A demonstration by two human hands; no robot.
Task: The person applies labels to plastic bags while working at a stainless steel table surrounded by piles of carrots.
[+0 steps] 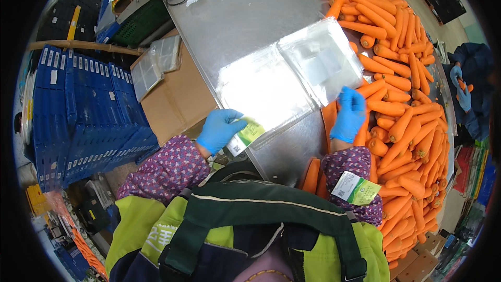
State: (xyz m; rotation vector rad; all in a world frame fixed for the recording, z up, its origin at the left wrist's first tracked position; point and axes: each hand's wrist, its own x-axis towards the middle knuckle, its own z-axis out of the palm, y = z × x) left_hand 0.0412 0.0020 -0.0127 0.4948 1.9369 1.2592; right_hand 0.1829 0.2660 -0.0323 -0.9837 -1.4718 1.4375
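Observation:
My left hand, in a blue glove, holds a green and white printed label between thumb and fingers. The label is over the near left corner of a stack of clear plastic bags. Against this stack lies a second pile of clear bags, lying partly over carrots. My right hand, also gloved in blue, is at the near right corner of that second pile with its fingers bent. Whether it grips a bag edge is unclear. On my right sleeve sits another green and white label.
A big heap of carrots covers the right side of the metal table. Blue crates are stacked on the left, beside cardboard bearing packed plastic bags. At far right, another person's gloved hands hold carrots.

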